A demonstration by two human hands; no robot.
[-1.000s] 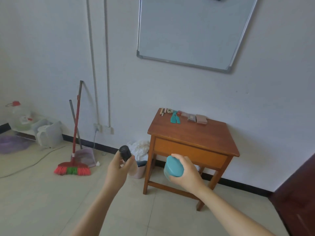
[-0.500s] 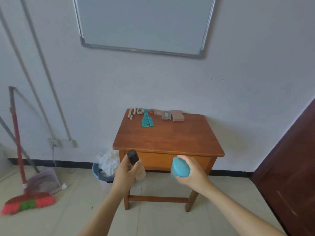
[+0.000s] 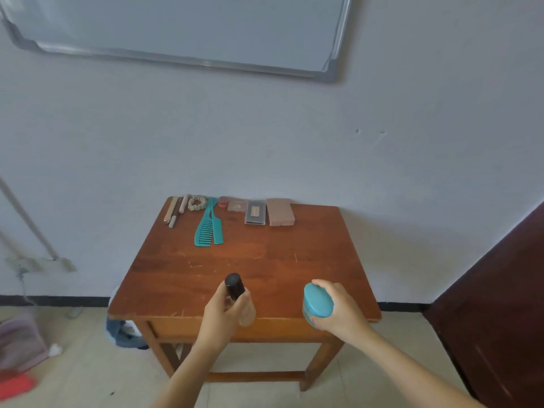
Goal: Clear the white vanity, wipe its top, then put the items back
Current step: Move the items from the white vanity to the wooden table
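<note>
**Both hands loaded, over front edge of wooden table**

Left hand (image 3: 224,313) is clenched around a pale bottle with a black cap (image 3: 234,285); cap points up and away. Right hand (image 3: 335,310) grasps a teal round jar (image 3: 318,303), lid facing the camera. Both are held above the front edge of the brown wooden table (image 3: 265,260).

Along the table's back edge, left to right: pencils (image 3: 173,212), scrunchie (image 3: 197,202), two teal combs (image 3: 209,225), small compacts (image 3: 255,212), pinkish box (image 3: 280,212).

Labels: none legible; print too small or blurred.

Whiteboard (image 3: 188,28) on the wall above.
</note>
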